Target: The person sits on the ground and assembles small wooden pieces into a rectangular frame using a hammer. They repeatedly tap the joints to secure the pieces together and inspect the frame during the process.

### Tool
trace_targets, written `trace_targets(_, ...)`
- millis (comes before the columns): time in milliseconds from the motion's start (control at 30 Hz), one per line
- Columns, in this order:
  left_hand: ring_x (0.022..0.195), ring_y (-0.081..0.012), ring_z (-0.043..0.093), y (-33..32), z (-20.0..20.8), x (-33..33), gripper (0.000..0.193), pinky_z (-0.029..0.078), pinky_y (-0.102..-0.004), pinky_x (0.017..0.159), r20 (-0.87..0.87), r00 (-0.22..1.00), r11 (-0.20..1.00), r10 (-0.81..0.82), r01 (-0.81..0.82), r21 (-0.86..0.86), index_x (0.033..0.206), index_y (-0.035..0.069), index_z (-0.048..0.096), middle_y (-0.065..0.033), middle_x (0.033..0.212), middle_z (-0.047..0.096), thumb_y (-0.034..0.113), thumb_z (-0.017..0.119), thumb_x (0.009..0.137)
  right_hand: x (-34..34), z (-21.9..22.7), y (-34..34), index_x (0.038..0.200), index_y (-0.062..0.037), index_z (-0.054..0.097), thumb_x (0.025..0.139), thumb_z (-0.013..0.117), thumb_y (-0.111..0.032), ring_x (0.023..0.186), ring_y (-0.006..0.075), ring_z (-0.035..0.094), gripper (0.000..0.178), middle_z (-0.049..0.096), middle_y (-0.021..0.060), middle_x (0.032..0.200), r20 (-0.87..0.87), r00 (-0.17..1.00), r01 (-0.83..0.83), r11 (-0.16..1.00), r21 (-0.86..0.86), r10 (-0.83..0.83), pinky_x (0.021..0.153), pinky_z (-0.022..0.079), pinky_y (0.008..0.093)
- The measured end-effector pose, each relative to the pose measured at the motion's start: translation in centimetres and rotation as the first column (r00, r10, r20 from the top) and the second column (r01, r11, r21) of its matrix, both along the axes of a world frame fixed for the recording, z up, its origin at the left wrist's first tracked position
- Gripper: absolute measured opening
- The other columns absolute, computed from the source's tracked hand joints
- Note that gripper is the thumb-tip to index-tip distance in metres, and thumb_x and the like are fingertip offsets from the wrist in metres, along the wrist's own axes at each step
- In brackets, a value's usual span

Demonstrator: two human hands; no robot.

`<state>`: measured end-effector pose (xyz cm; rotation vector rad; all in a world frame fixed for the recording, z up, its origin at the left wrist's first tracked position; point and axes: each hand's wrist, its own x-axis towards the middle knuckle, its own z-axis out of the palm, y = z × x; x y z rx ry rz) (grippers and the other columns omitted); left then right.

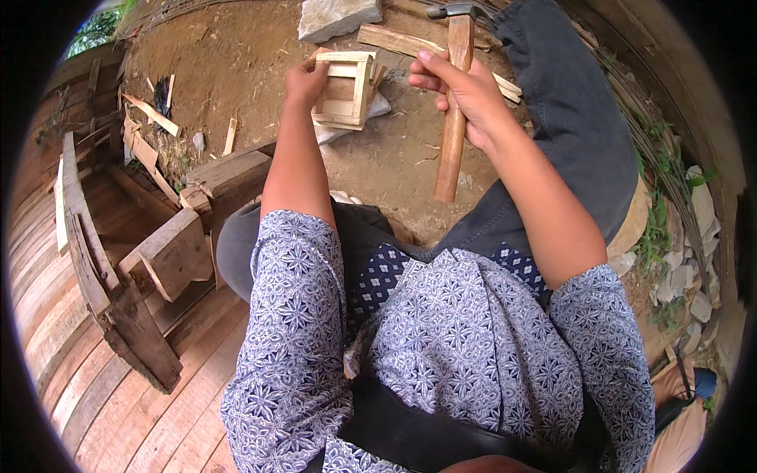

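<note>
My left hand (306,81) is closed on the left side of a small wooden box frame (360,91), made of pale strips around a square opening. The frame is held up over the dirt, a light stone (377,106) partly hidden behind it. Across from it, my right hand (479,102) grips a hammer (451,162) by its wooden handle. The dark metal head points away from me and the handle's end hangs toward my lap. My right thumb and fingertips come forward past the handle; whether they pinch anything small cannot be made out.
A large pale stone (337,19) and a long wood strip (398,39) lie on the ground beyond my hands. Wood scraps (154,114) are scattered at the far left. A rough timber structure (177,252) stands left of my knee over plank boards (158,418). Stones (700,306) line the right.
</note>
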<state>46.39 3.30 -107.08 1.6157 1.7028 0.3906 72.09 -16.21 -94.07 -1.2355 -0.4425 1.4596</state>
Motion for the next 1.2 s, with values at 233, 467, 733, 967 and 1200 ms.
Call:
trace_targets(233,0.100,-0.0307,0.072,0.5,-2.3,-2.0,0.045,0.055,-0.0403,0.090,-0.256,0.959,0.992,-0.123,0.128,0.004,0.122,0.008,0.071,-0.0166,0.108,0.075,0.024,0.072,0.080,-0.5,0.5,0.1,0.108,-0.0063,0.064,0.095,0.071,-0.033,0.095,0.0089,0.069,0.030,0.071,0.0036,0.101,-0.008,1.000,-0.011,1.000,-0.006,0.011,0.057,0.043,0.0172)
trace_targets(467,0.107,-0.0327,0.070,-0.4,-2.5,-2.8,0.047,0.054,-0.0414,0.094,-0.287,0.950,0.983,-0.120,0.154,0.101,0.125,0.008,0.069,-0.0185,0.116,0.072,0.026,0.071,0.082,-0.6,0.5,0.1,0.109,-0.0058,0.064,0.096,0.071,-0.032,0.095,0.0095,0.070,0.030,0.071,0.0044,0.102,-0.015,1.000,-0.013,1.000,-0.004,0.013,0.056,0.043,0.0172)
trace_targets(733,0.109,-0.0333,0.069,0.5,-3.7,-3.6,0.051,0.053,-0.0401,0.095,-0.093,0.995,0.994,-0.022,0.032,0.109,0.132,0.004,0.062,-0.0205,0.118,0.071,0.020,0.071,0.085,-0.3,0.8,0.0,0.108,-0.0059,0.064,0.096,0.071,-0.033,0.095,0.0099,0.069,0.031,0.070,0.0043,0.101,-0.019,1.000,-0.016,1.000,0.002,0.016,0.057,0.043,0.0178)
trace_targets(967,0.110,-0.0330,0.068,0.1,-2.7,-1.6,0.046,0.053,-0.0402,0.094,-0.127,0.989,0.991,-0.078,0.091,0.098,0.128,0.004,0.065,-0.0205,0.118,0.070,0.019,0.072,0.085,0.3,0.0,-0.3,0.108,-0.0061,0.064,0.095,0.072,-0.034,0.095,0.0089,0.069,0.032,0.070,0.0032,0.101,0.004,1.000,-0.004,1.000,-0.005,0.004,0.057,0.043,0.0181)
trace_targets(1200,0.122,-0.0378,0.060,0.6,-1.2,-1.4,0.074,0.048,-0.0450,0.103,-0.364,0.908,0.954,-0.207,0.270,0.130,0.138,0.005,0.057,-0.0237,0.130,0.063,0.042,0.080,0.078,0.1,0.1,-0.1,0.105,-0.0066,0.063,0.094,0.073,-0.034,0.093,0.0099,0.070,0.032,0.070,0.0046,0.100,-0.005,1.000,-0.010,1.000,-0.007,0.010,0.057,0.045,0.0198)
